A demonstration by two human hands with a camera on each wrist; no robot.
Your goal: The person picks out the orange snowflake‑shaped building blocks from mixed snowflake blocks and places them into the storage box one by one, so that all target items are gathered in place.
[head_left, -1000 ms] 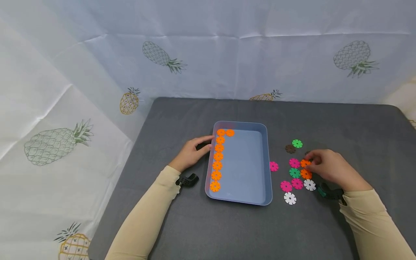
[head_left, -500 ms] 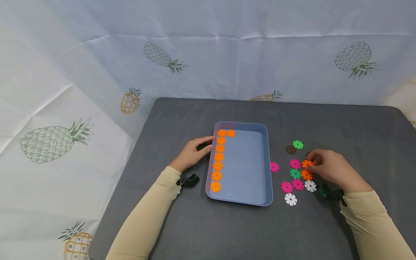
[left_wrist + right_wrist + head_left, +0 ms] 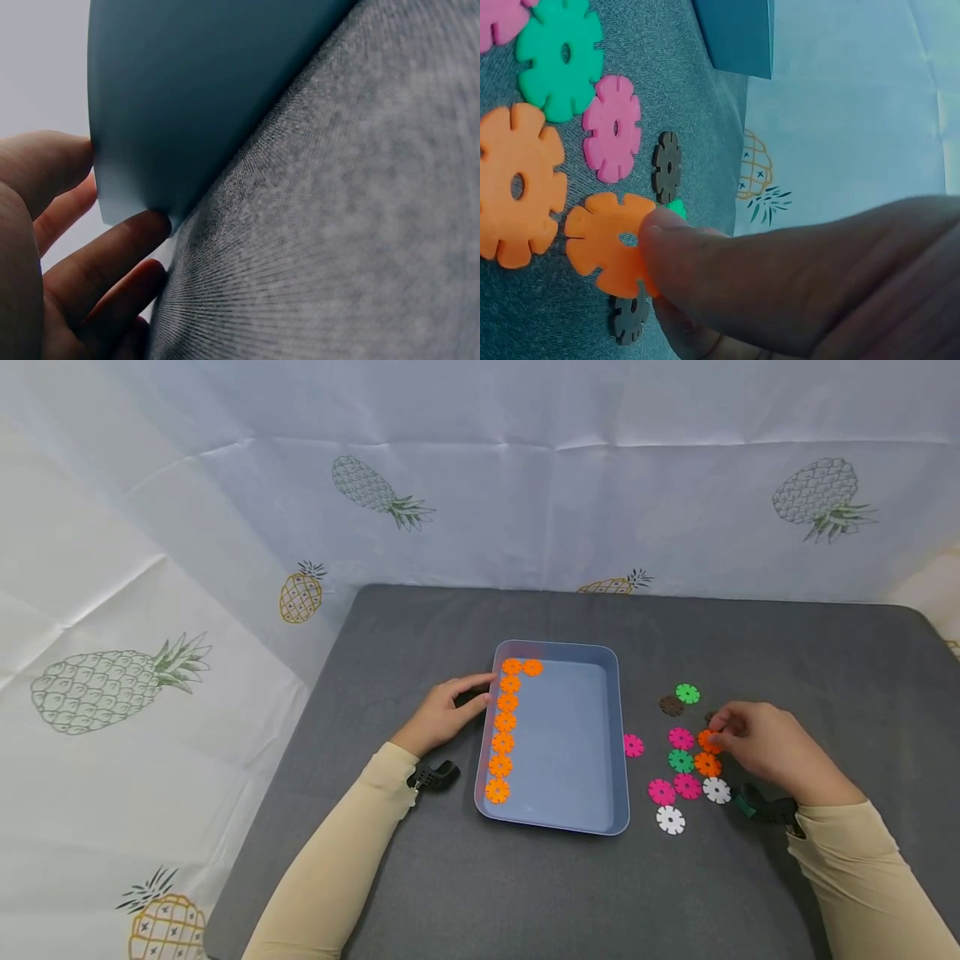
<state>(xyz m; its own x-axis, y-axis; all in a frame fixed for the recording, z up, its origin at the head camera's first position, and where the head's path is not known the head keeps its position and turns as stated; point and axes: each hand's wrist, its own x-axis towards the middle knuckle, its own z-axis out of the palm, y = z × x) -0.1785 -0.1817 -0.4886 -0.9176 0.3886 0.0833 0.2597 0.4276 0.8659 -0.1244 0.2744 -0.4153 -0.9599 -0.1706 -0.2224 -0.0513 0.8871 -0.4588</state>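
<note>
A blue-grey tray [image 3: 577, 735] lies on the table, with several orange notched discs [image 3: 505, 722] down its left side and a second one beside the top one. My left hand [image 3: 444, 714] touches the tray's outer left wall with thumb and fingertips, fingers loosely extended. Right of the tray, my right hand [image 3: 772, 747] pinches an orange notched disc [image 3: 607, 240] at its edge between thumb and finger. In the right wrist view this disc is tilted and overlaps a dark brown disc [image 3: 630, 319]. Another orange disc [image 3: 707, 765] lies close by on the cloth.
Around the right hand lie pink discs [image 3: 687, 786], white discs [image 3: 671, 820], a dark green disc [image 3: 681, 761], a light green disc [image 3: 687, 693] and a brown disc [image 3: 671, 705]. A grey cloth covers the table [image 3: 555, 893]. A pineapple-print curtain [image 3: 525, 518] hangs behind.
My right thumb has moved in over the orange disc and now pinches it. The left hand, the tray and the other discs stay where they were.
</note>
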